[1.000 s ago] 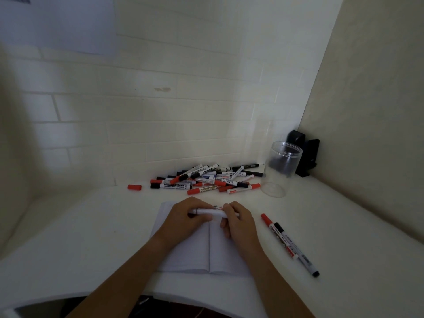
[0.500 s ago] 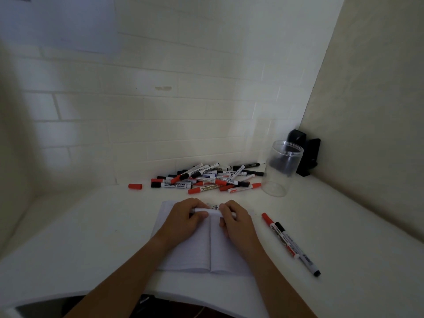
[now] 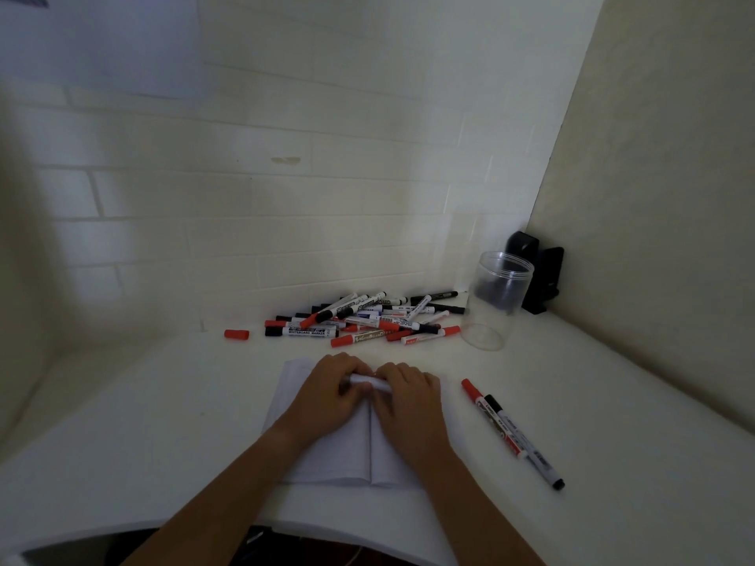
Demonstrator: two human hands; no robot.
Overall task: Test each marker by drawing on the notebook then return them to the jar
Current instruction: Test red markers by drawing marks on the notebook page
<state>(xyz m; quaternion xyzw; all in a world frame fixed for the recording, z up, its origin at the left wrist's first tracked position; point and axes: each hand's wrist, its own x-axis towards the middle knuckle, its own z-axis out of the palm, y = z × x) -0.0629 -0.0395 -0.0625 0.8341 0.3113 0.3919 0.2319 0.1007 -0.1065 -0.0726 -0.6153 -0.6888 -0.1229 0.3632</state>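
Capping or uncapping a marker over the open notebook

Both hands, left hand (image 3: 327,396) and right hand (image 3: 408,396), curl round one white marker (image 3: 363,381) held level just above the notebook (image 3: 327,455) on the counter (image 3: 613,443); next, probably a pull or push along its length, then the empty jar (image 3: 496,300). Fingers hide cap, tip and colour; most markers (image 3: 367,318) lie piled near the wall

Two bare forearms are seen, nothing worn on either hand (image 3: 327,396) (no sleeve, watch or ring shown).
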